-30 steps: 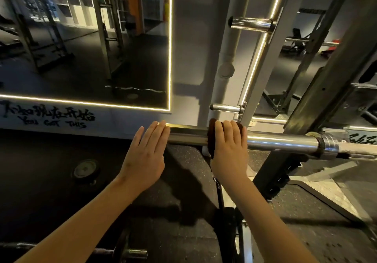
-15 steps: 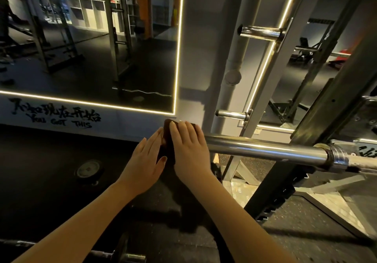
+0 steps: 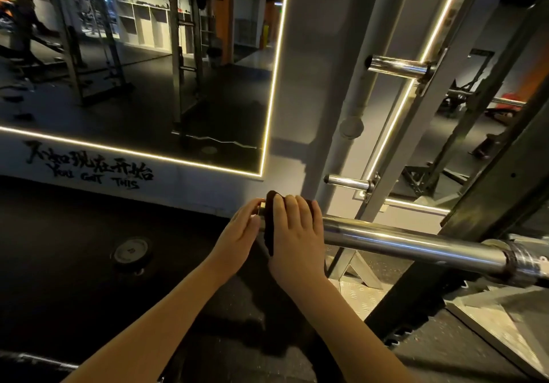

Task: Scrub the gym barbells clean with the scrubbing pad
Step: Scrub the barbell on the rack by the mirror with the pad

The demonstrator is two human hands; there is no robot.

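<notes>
From my remote seat I see both bare forearms rising from the bottom of the frame and meeting just below its centre. The right forearm comes up from the lower middle, wrist fairly straight, and the right hand (image 3: 294, 234) lies palm down over the top of the barbell (image 3: 416, 244). Its fingers are side by side and curled over a dark scrubbing pad (image 3: 269, 228), clamping the pad around the bar's left end. The pad shows as a dark edge along the hand's left side and above the fingertips. The left forearm slants in from the lower left. The left hand (image 3: 240, 234) is released, its fingers straight and close together, and its fingertips touch the very end of the bar just beside the pad. I cannot tell where either thumb lies. The chrome bar runs from the hands towards the right edge of the frame, where a collar (image 3: 517, 260) rings it beside a dark rack upright (image 3: 490, 204). Two chrome pegs (image 3: 398, 66) stick out of a grey post in the upper right. A mirror (image 3: 133, 70) with a lit border fills the upper left, above the dark floor (image 3: 59, 263).
</notes>
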